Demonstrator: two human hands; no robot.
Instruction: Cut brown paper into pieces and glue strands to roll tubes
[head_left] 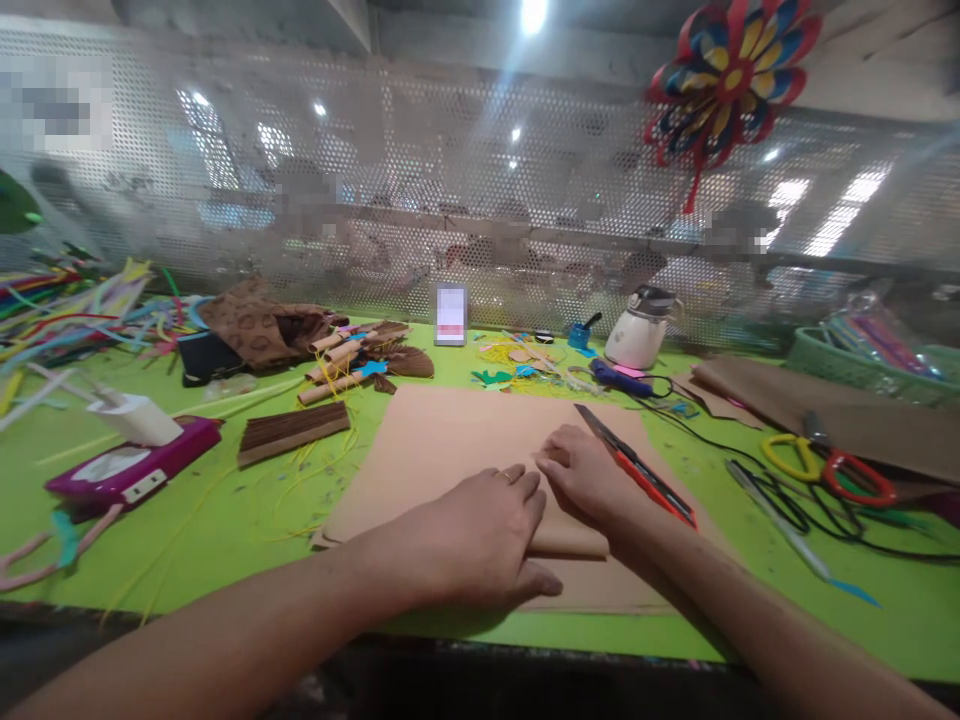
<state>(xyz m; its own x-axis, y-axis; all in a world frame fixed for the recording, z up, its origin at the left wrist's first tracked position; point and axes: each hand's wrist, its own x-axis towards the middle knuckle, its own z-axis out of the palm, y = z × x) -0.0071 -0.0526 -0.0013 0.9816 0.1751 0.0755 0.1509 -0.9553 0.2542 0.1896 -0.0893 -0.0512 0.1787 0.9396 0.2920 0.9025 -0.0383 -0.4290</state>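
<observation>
Brown paper sheets (427, 430) lie on the green table. A rolled piece of brown paper (574, 543) rests on them near the front, partly under my left hand (480, 530), whose fingers and thumb curl over it. My right hand (581, 470) lies just to the right, fingers bent together near the roll's paper; what its fingertips hold, if anything, is too small to make out. Beside my right hand a red and black utility knife (637, 465) lies on the sheets, its blade pointing away from me.
At the left are a purple power strip (142, 465) and a pleated brown paper (294, 433). Paper rolls (337, 365) and a phone (450, 315) are behind. To the right stand a white jug (637, 330), scissors (859, 478), a silver pen-like tool (784, 525) and a green basket (862, 368).
</observation>
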